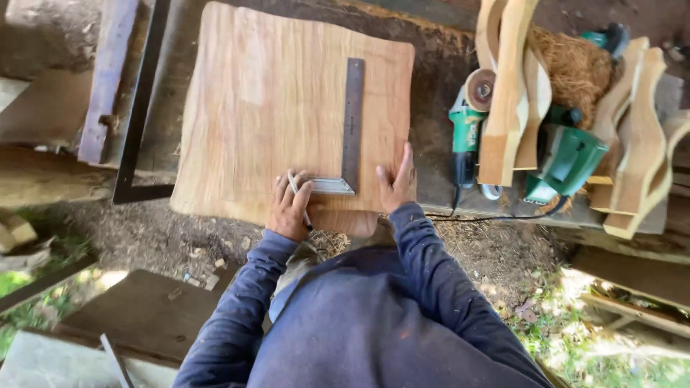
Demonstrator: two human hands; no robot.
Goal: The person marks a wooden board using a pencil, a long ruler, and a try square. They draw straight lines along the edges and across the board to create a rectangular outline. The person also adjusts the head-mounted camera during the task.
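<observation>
A wide, rounded wooden slab (266, 100) lies flat on the workbench. On it rests a metal try square (351, 122), its long blade running away from me and its short stock near the slab's front edge. My left hand (290, 207) sits at the stock's left end and holds a pale pencil between its fingers. My right hand (397, 181) lies flat on the slab's front right corner, just right of the square, fingers together and pressing the wood.
Right of the slab lie a green angle grinder (467, 129), a green power tool (568, 162) with a black cord, and several curved wooden pieces (632, 144). A dark metal frame (136, 108) and planks sit at the left. Sawdust covers the ground below.
</observation>
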